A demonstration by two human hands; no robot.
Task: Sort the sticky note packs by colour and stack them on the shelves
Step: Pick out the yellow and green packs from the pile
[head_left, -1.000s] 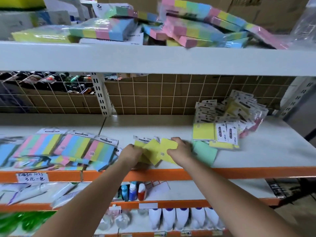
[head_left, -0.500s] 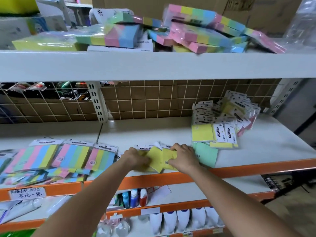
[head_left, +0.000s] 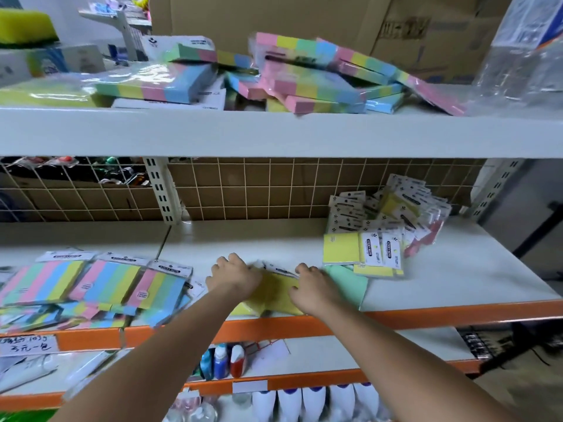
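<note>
While both hands work at the front edge of the middle shelf (head_left: 457,278), the left hand (head_left: 234,277) and right hand (head_left: 313,286) each curl over an end of the yellow sticky note packs (head_left: 275,292) lying there. A green pack (head_left: 347,283) lies just beside the right hand. Further right sits a heap of packs (head_left: 380,226); multicolour packs (head_left: 100,284) lie at left, and more (head_left: 304,80) on the top shelf (head_left: 274,132).

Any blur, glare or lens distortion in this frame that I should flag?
Head view: motion blur smears the yellow packs between the left hand and right hand, and the rainbow packs at lower left; glare streaks the plastic wrap on the top-shelf packs; wide-angle bowing bends the upper shelf edge; lighting is even, shadows soft.
</note>
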